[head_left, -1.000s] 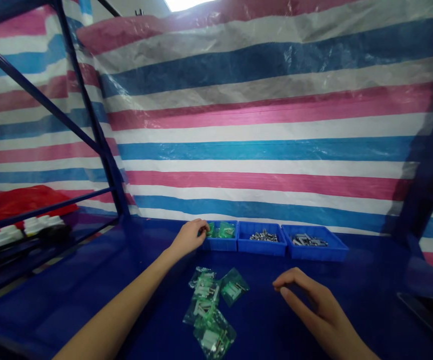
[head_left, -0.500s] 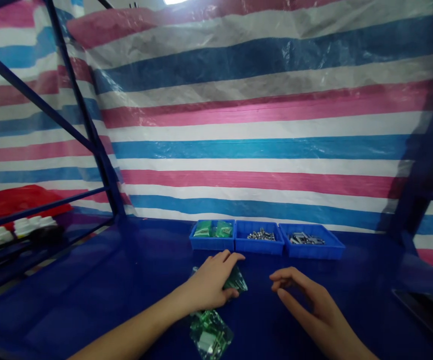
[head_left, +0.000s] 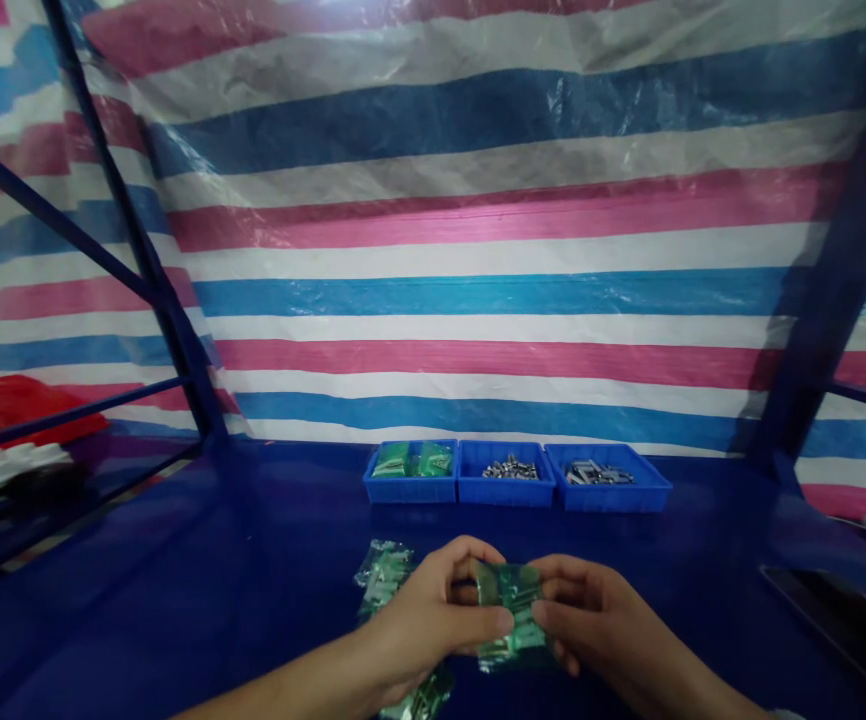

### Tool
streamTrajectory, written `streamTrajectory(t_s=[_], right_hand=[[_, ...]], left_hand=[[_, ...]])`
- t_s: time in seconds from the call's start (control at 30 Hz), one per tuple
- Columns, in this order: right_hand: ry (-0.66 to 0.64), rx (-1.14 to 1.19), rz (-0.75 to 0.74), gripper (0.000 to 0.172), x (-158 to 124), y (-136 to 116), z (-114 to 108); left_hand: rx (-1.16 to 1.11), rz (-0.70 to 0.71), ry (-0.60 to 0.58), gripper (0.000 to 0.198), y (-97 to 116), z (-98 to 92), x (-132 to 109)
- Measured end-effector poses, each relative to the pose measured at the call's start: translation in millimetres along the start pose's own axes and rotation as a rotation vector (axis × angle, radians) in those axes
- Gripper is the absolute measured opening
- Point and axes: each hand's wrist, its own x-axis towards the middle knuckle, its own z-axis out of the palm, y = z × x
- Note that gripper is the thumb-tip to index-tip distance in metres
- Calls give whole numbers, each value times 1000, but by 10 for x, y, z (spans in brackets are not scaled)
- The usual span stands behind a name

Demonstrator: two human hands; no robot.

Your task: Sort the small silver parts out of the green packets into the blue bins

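A small clear plastic packet with green and metallic pieces (head_left: 514,610) is held up between my two hands, above the blue tabletop. My left hand (head_left: 452,610) pinches its left side, thumb in front and fingers behind. On the right side, my right hand (head_left: 590,610) grips it the same way. Another such packet (head_left: 384,572) lies on the table just beyond my left wrist, and a further packet (head_left: 422,697) shows partly below that wrist, the rest hidden by my hand.
Three blue bins stand in a row at the back: the left bin (head_left: 412,490) holds green packets, the middle bin (head_left: 506,492) small metal parts, the right bin (head_left: 617,498) longer metal pieces. A dark flat object (head_left: 838,620) lies at right. Blue frame posts (head_left: 178,350) flank the table.
My left hand has lifted a packet off the table and moved right. My right hand has come in from the right and closed on the packet's other side. The view has turned slightly right.
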Motion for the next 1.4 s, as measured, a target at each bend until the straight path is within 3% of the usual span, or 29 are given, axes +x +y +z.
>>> streamTrajectory(t_s=[0.13,0.3,0.37,0.43,0.53,0.63,0.73,0.9,1.1,1.2,1.27,1.37,1.4], right_hand=[[52,73,3,30,-16,-50,-9],[-43,-57,-36,28,-32,-85,-16],[-10,-154,-133,17,-52,-132,-6],[37,-330,-313,4,-90,-194,3],[56,-682,-677,16,-176,-259,-9],[94,-878,-867,19,-263,-251,-55],[105,-918,-895,18,-305,-237,-88],[46,-886,-953,18,-261,-320,-30],[67,-518,-459,24,-154,-249,17],[87,-385,-367,24,-100,-156,-9],[111,-364,-347,24,-67,-114,-34],[104,-340,-335,26,-24,-81,-70],[95,-331,-332,25,-10,-74,-81]], left_hand=[[-137,-42,12,38,-21,20,-9],[-132,16,37,32,-34,56,-38],[56,166,56,23,-33,49,-48],[364,458,69,12,-35,29,-72],[814,904,79,16,-78,-12,-162],[1038,1068,175,27,-174,-43,-287],[1094,1075,236,27,-222,-60,-355],[997,1045,124,13,-55,-23,-253],[583,486,36,7,32,87,-110],[448,379,2,13,70,10,-39],[482,427,66,15,196,-138,55],[809,583,344,13,547,-478,306],[871,591,388,12,679,-603,419]])
